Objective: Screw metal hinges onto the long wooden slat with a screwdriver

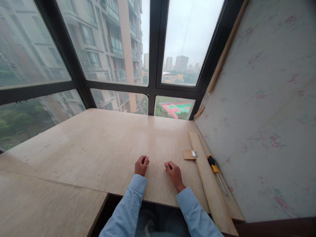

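"So, start with the head view: where are the hands?"

"Both are over the desk, near its front edge, in pale blue sleeves. The left hand is the nearer to the middle of the desk; the right hand lies across a short gap from it, turned inward."

"And the grip?"

"Narrow on each side. The left fingers are curled in to the palm, and the right ones make a loose fist with the thumb toward the left hand. I can't tell whether either one touches the desk."

"What is nearest the right hand?"

"A block, small and brown, just ahead and to the right. It sticks out from the left side of the board, and a silver hinge sits where the two meet. How it is fixed, I can't make out."

"How does the board lie?"

"Flat and lengthwise, from near the window back toward the person, along the right side of the desk."

"Anything beyond it?"

"A screwdriver lies between the board and the wall, its black and yellow handle away from the person, its shaft pointing back. The wall has pink flowers. Outside are a tall building and a red and green court."
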Demonstrator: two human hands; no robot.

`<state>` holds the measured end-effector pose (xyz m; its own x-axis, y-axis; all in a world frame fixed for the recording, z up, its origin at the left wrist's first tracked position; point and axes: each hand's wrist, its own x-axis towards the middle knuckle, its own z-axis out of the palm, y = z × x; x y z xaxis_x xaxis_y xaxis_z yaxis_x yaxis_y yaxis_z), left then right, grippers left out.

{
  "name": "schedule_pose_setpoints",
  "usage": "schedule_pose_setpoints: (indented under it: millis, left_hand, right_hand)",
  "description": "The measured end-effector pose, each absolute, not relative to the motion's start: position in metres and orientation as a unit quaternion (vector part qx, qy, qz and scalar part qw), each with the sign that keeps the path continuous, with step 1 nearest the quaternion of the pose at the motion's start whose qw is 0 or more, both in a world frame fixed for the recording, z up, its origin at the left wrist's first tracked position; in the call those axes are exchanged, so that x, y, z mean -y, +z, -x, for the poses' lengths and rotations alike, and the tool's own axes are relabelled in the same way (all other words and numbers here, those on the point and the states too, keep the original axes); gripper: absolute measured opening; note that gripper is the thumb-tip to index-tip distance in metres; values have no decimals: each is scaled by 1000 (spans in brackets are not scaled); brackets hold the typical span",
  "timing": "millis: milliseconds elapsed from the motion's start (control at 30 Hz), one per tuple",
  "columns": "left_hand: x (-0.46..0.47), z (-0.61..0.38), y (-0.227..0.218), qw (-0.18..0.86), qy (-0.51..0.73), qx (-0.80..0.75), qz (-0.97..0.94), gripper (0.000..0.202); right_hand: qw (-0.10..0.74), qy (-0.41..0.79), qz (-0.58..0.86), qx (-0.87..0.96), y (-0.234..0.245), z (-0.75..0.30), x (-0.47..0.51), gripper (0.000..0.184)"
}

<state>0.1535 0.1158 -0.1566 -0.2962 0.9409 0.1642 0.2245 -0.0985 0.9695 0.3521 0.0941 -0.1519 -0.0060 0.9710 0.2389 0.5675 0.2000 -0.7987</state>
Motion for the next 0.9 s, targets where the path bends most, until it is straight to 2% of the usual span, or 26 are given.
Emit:
schedule_pose_setpoints:
  millis: [567, 733, 900]
  left_hand:
    - [-122, -153, -160, 350, 532, -621, -457, 32]
    - [-125, -159, -150, 265, 432, -689, -518, 24]
    - [-126, -187, -128, 145, 230, -772, -574, 25]
  right_hand:
    - [374, 236, 597, 670, -148, -351, -95, 31]
    - [390, 253, 602, 649, -144, -348, -95, 23]
    - [407, 314, 581, 631, -119, -355, -64, 13]
